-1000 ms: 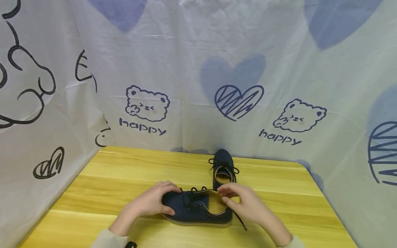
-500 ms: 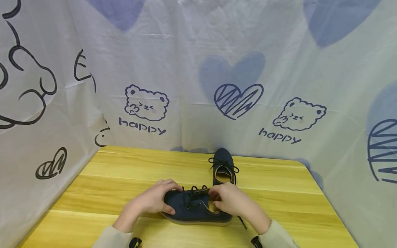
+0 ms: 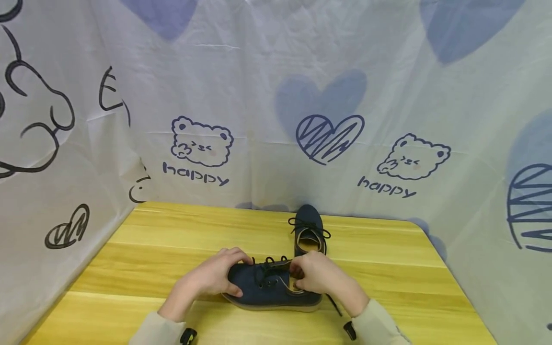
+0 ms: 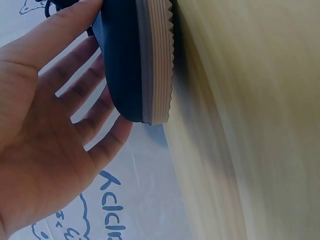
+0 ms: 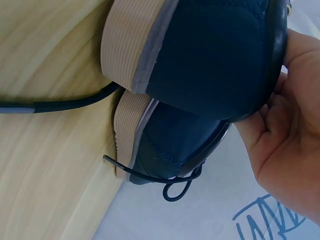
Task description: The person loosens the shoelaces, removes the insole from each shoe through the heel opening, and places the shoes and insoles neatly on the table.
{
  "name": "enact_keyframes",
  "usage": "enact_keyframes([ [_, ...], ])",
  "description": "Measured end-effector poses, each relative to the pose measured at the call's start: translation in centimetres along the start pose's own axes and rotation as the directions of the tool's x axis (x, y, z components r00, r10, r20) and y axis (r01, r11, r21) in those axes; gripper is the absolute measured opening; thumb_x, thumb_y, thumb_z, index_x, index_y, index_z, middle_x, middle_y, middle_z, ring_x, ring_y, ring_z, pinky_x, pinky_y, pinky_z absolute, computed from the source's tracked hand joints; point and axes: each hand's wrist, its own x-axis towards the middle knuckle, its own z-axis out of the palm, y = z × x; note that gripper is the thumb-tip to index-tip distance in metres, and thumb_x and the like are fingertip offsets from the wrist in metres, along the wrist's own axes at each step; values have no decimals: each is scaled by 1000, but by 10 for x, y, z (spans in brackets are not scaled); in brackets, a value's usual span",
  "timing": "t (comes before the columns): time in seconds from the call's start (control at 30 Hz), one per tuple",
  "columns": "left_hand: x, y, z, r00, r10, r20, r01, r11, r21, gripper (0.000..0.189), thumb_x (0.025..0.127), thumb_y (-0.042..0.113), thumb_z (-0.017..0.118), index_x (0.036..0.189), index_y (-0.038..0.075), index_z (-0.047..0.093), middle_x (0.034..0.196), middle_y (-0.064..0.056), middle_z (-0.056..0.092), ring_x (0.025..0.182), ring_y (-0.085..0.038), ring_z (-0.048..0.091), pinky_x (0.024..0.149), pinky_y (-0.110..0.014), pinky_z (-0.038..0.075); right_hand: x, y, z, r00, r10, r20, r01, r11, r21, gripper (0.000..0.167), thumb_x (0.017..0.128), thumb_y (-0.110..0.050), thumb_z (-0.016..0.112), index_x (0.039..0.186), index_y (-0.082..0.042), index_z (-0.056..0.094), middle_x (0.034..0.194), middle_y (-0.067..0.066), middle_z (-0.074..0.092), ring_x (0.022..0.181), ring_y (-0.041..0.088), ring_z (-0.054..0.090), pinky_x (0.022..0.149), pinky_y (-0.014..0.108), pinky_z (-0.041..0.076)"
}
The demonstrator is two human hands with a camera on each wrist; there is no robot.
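A dark navy lace-up shoe (image 3: pixel 276 298) with a tan sole lies sideways before me in the head view, toe to the left. My left hand (image 3: pixel 215 274) holds its toe, thumb on the near side and fingers on the far side. At the opening, my right hand (image 3: pixel 321 273) has curled fingers at the tongue and far collar; the fingertips are partly hidden inside. The right wrist view shows the heel (image 5: pixel 210 55) in front of that hand. Black laces (image 3: pixel 267 275) stand in loops over the eyelets.
A matching shoe (image 3: pixel 307 216) with a tied bow stands behind, toe toward the back, overlapped by the near shoe and right hand. One loose lace end (image 3: pixel 334 305) lies on the yellow wood-grain table (image 3: pixel 172 230). Printed white cloth (image 3: pixel 258 177) hangs along the back and sides.
My right hand has moved left from the heel side of the collar, its fingers going into the shoe's opening. The left hand has stayed at the toe.
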Motion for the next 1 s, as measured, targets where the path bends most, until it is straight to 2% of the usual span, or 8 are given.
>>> enact_keyframes([
  [0.4, -1, -3, 0, 1000, -9, 5, 9, 1000, -23, 64, 72, 18, 96, 129, 20, 66, 137, -3, 60, 121, -30, 52, 100, -55, 47, 2, -1, 1, 999, 19, 37, -21, 998, 54, 18, 84, -11, 83, 101, -11, 75, 84, -8, 71, 74, 3, 63, 71, 27, 56],
  [0.77, 0, -3, 0, 1000, -2, -7, 2, 1000, -25, 64, 70, 18, 97, 128, 20, 67, 135, -2, 60, 122, -30, 52, 102, -56, 47, 2, -2, 4, 1000, 23, -1, -23, 1000, -13, 19, 81, -13, 84, 94, -17, 71, 76, -16, 62, 68, 3, 56, 72, 32, 55],
  [1.0, -1, -4, 2, 1000, -1, -18, 1, 1000, -30, 64, 71, 18, 96, 128, 20, 68, 135, -3, 61, 122, -31, 51, 102, -57, 47, 1, 0, 6, 1000, 18, -11, -18, 999, 43, 20, 82, -10, 84, 94, -17, 70, 78, -14, 62, 69, 1, 56, 72, 31, 55],
])
